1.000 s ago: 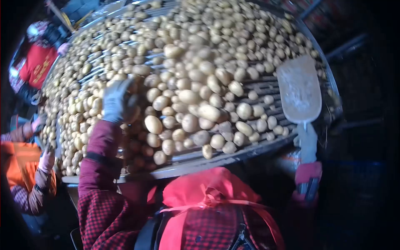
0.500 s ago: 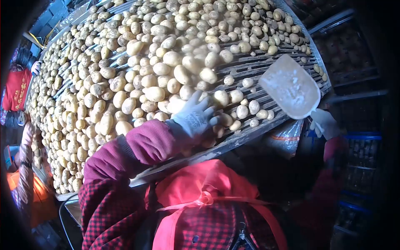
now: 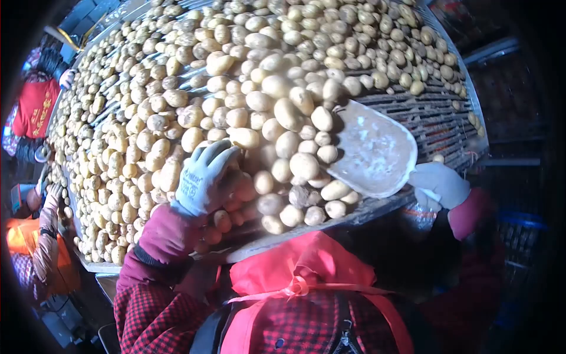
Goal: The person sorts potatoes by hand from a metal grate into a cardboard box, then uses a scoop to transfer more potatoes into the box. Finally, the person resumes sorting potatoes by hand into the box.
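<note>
White and light blue gloves cover both hands. My right hand (image 3: pixel 439 184) is wrapped round the handle of a pale, worn scoop (image 3: pixel 377 150), which lies low over the slatted table (image 3: pixel 433 115). The scoop's front edge meets a bunch of potatoes (image 3: pixel 304 166). My left hand (image 3: pixel 205 178) rests on the pile further left, fingers bent and a little apart over potatoes near the table's front edge. Its fingertips are partly hidden, and no potato shows lifted in it.
Potatoes (image 3: pixel 132 171) cover most of the slatted surface. At the left edge are a person in a red vest (image 3: pixel 36 109) and another in an orange garment (image 3: pixel 59 274). Below the right hand hangs a shiny sack (image 3: pixel 417 218). Dark racks (image 3: pixel 522 236) stand on the right.
The scoop has moved left and down over the slats, up against the potatoes. My left hand has shifted left and slightly down, and more potatoes lie bunched between the hands.
</note>
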Demonstrator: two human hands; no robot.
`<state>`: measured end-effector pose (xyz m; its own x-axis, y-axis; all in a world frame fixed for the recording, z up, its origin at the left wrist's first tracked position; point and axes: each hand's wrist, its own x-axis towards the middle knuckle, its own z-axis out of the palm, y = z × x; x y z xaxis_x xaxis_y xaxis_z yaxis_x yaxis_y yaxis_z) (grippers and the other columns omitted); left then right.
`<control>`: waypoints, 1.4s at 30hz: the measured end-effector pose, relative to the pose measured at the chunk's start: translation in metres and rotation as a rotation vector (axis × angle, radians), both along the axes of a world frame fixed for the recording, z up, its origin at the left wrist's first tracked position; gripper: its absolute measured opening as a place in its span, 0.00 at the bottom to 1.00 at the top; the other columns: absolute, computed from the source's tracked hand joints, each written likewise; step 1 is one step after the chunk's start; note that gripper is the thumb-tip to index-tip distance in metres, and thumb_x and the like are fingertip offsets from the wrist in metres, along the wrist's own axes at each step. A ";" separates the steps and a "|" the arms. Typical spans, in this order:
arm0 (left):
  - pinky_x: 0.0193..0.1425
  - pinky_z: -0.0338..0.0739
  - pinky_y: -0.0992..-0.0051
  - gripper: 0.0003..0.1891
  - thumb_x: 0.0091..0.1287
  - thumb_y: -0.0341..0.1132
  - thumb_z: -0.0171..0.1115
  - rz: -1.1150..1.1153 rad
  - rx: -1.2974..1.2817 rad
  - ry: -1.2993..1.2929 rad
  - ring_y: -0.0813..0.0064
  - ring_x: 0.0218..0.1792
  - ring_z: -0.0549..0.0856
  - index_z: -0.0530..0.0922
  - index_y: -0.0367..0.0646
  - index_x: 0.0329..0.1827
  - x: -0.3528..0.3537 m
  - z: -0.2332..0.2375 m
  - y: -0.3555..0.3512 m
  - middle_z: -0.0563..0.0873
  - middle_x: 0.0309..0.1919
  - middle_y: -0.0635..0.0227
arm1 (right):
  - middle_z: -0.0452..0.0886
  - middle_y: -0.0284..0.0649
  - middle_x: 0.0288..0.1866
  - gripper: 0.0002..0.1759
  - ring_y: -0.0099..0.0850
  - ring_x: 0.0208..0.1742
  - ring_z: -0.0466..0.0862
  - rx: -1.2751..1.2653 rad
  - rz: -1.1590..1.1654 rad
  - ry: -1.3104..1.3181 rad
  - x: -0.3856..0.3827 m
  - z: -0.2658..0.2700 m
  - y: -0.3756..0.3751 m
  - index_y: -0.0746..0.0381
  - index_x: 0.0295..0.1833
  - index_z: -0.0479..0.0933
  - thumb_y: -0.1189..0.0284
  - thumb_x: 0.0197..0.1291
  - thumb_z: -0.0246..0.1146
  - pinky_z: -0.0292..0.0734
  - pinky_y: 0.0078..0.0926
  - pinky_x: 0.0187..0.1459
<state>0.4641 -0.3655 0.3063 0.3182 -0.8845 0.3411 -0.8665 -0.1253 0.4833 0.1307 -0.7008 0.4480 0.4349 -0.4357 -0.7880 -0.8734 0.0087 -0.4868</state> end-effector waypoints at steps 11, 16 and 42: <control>0.63 0.81 0.59 0.29 0.57 0.24 0.75 0.486 -0.042 -0.204 0.50 0.60 0.85 0.80 0.38 0.65 0.062 0.005 0.154 0.84 0.61 0.51 | 0.81 0.35 0.26 0.20 0.21 0.19 0.75 0.189 0.048 -0.278 0.203 -0.059 0.082 0.61 0.40 0.79 0.54 0.75 0.62 0.66 0.19 0.18; 0.63 0.80 0.58 0.25 0.63 0.28 0.72 0.706 -0.008 -0.147 0.51 0.58 0.83 0.80 0.41 0.66 0.106 -0.015 0.235 0.84 0.60 0.53 | 0.80 0.32 0.24 0.20 0.21 0.16 0.74 0.178 0.143 -0.389 0.302 -0.081 0.100 0.58 0.34 0.79 0.54 0.72 0.63 0.63 0.18 0.15; 0.61 0.79 0.57 0.22 0.72 0.43 0.64 0.533 -0.077 0.077 0.52 0.58 0.83 0.78 0.48 0.68 0.147 -0.028 0.259 0.83 0.59 0.57 | 0.83 0.34 0.25 0.18 0.20 0.16 0.76 -0.239 0.574 -0.436 0.609 -0.053 0.188 0.63 0.50 0.84 0.58 0.72 0.62 0.65 0.18 0.15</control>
<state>0.6108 -0.1069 0.2783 0.7425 -0.5669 0.3568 -0.6543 -0.4995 0.5678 0.7398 -0.5129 0.3951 0.8953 -0.1845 -0.4054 -0.4372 -0.5382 -0.7206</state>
